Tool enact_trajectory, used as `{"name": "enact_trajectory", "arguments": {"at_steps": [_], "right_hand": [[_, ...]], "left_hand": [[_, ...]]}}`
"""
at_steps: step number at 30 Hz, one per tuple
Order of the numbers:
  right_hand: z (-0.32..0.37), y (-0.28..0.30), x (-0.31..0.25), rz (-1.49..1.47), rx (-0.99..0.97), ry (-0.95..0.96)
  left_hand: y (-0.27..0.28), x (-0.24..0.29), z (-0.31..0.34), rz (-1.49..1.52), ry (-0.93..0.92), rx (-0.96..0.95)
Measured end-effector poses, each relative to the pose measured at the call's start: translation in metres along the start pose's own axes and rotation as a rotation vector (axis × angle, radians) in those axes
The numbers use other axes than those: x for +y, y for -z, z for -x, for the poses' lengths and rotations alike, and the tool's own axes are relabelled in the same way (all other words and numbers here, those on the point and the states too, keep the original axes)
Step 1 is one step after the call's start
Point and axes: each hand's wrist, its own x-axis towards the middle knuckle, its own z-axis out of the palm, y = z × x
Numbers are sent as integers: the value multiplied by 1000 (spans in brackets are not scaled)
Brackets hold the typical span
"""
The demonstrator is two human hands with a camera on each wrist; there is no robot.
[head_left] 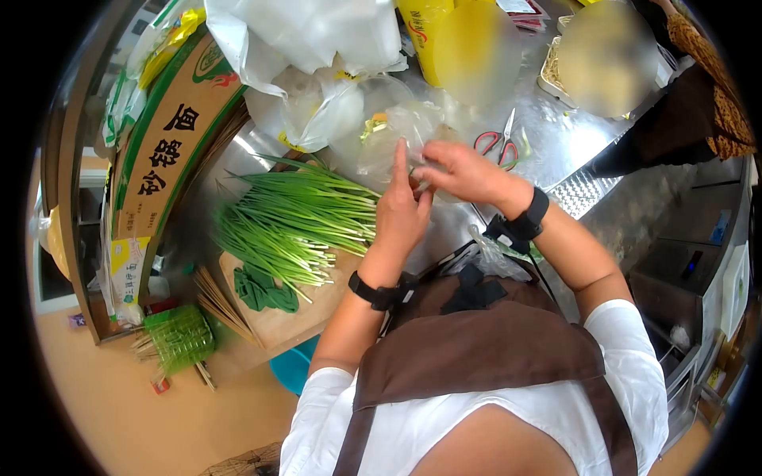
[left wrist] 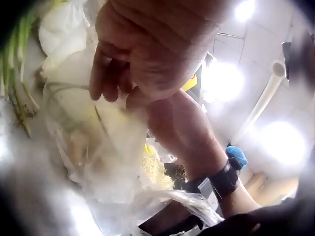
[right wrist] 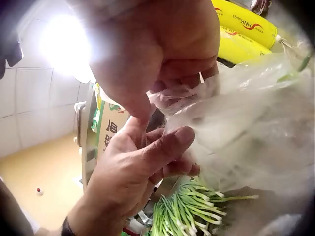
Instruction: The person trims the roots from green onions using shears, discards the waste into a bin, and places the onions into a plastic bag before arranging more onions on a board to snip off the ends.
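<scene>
A clear plastic bag [head_left: 409,127] lies at the middle of the metal table, something pale and green showing through it. My right hand [head_left: 468,170] grips the bag's gathered edge with curled fingers, seen from close by in the right wrist view. Facing it, my left hand [head_left: 401,210] pinches the same edge, its thumb [right wrist: 172,142] against the film and one finger pointing up in the head view. Left of the hands, a heap of green onions [head_left: 294,214] lies on a board [head_left: 317,297], beside a dark green cloth-like bundle [head_left: 266,289].
Red-handled scissors [head_left: 502,143] lie right of the hands. White plastic bags [head_left: 309,47] and yellow packages [head_left: 421,40] crowd the back. A printed cardboard box [head_left: 171,143] stands at the left, wooden sticks [head_left: 226,305] below it. Another person's arm [head_left: 663,123] reaches in from the right.
</scene>
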Motion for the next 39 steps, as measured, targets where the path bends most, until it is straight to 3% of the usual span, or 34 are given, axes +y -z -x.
{"name": "enact_trajectory", "arguments": {"at_steps": [2,5,9,12,15,16,17,20,22,25,28,29,31,35,38,39], "right_hand": [[14,0,-5,62,-5,-42],[46,-4,19,135,448,-44],[105,1,73,429,679,-407],[123,-8,93,625,627,-521],[122,-2,118,676,454,-326],[117,1,127,717,501,-263],[116,2,136,702,436,-349],[106,18,87,622,549,-186],[93,12,59,633,522,-192],[68,-5,57,712,238,-304],[51,-13,37,895,38,-491],[46,-14,19,820,67,-478],[28,-18,-45,666,130,-464],[4,-62,-93,-271,-113,-369],[-27,-123,-75,87,-82,-33],[-35,-140,-71,219,-62,55]], "left_hand": [[-5,-4,-2,-66,26,-47],[-5,-2,1,-107,86,-113],[-7,-17,22,-231,66,-315],[-8,-26,42,-169,55,-375],[-2,-32,50,-116,-47,-412],[3,-31,53,-111,-74,-411],[5,-29,53,-111,-95,-402],[10,-28,58,-40,-105,-379],[10,-34,65,17,-117,-347],[26,-34,75,63,-102,-252],[61,-40,87,47,86,-74],[74,-44,94,28,158,-8],[87,-82,115,-41,191,331],[130,-120,167,-146,525,559],[139,-142,193,-395,552,722],[142,-147,202,-401,576,697]]}}
